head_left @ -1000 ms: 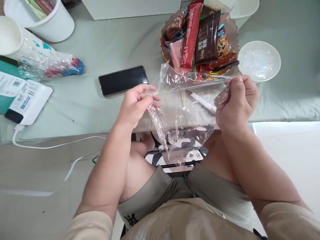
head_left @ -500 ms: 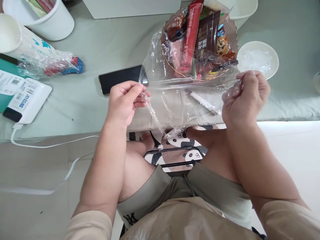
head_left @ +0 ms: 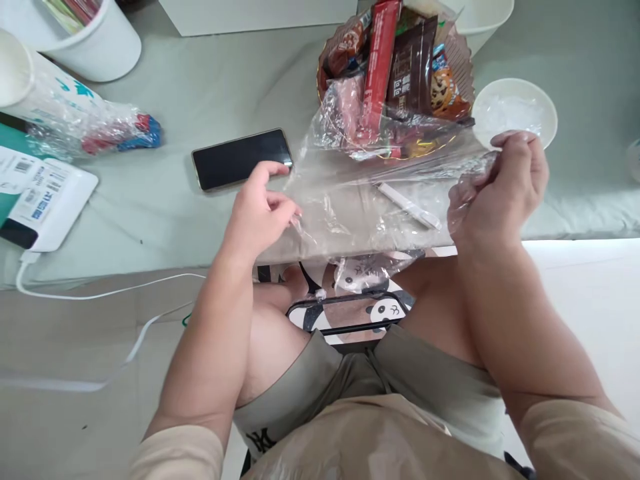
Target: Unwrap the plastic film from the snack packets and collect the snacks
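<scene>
Left hand (head_left: 260, 210): index finger now lifted off and pointing towards the phone (head_left: 243, 160), where half a second ago its tip pinched the film against the thumb; thumb lies at the film's left edge, lower down (whether it grips there, I cannot tell)

Right hand (head_left: 505, 190): curled tight around bunched film, shifted slightly outwards, just in front of the white bowl (head_left: 550, 100)

Clear plastic film (head_left: 345, 213), 1 piece: spans between the hands, over the near side of the desk (head_left: 590, 167); its upper left part has slumped against the snack bowl (head_left: 464, 63), so the sheet is less evenly stretched and the firm hold is on the right

Counted on the desk: 1 phone; 1 snack bowl; 1 white bowl with crumpled plastic inside; 1 slim white item (head_left: 407, 205) beneath the film; 1 white bucket (head_left: 115, 50); 1 white device (head_left: 75, 190) with 1 cable plugged in

Packets in the snack bowl: 1 red (head_left: 379, 60), 1 dark brown (head_left: 411, 73), 1 pink (head_left: 349, 100); the rest overlap, uncountable
</scene>
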`<state>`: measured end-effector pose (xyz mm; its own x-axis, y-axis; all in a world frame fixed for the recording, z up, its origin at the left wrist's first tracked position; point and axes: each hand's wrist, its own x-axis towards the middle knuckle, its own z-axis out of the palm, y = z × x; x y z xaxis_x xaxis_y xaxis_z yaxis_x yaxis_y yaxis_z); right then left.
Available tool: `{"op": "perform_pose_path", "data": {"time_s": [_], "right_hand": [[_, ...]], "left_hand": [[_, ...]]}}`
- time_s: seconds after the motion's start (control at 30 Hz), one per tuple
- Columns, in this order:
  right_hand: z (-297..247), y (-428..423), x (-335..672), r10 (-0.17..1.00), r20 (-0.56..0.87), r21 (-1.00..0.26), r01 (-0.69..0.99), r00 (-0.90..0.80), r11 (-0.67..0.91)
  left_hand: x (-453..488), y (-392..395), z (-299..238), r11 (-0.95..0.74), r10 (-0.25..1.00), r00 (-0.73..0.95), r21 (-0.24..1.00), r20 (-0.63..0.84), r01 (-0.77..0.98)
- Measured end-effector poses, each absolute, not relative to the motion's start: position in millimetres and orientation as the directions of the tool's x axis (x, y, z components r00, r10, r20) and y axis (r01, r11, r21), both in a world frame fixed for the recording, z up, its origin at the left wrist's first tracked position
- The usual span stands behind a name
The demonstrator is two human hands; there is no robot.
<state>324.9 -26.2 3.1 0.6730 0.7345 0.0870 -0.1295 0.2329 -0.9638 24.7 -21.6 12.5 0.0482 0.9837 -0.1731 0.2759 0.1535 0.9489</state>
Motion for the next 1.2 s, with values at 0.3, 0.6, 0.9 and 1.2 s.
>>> {"op": "perform_pose_path", "data": {"time_s": [0.3, 0.6, 0.9, 1.2], "right_hand": [[13, -35, 322, 0.906, 0.077, -0.948, -0.251, 0.416, 0.196], [10, -38, 328, 0.883, -0.036, -0.974, -0.214, 0.468, 0.073], [12, -40, 325, 0.962, -0.078, -0.963, -0.269, 0.260, -0.005], [8, -38, 333, 0.961, -0.065, -0.972, -0.236, 0.271, 0.001]], "left_hand": [[27, -15, 34, 0.328, 0.944, 0.055, 0.943, -0.325, -0.063], [12, -13, 39, 0.081, 0.997, 0.014, 0.946, -0.081, -0.315], [15, -14, 40, 0.358, 0.890, 0.352, 0.922, -0.288, -0.150], [20, -10, 37, 0.148, 0.988, -0.024, 0.973, -0.155, -0.175]]}}
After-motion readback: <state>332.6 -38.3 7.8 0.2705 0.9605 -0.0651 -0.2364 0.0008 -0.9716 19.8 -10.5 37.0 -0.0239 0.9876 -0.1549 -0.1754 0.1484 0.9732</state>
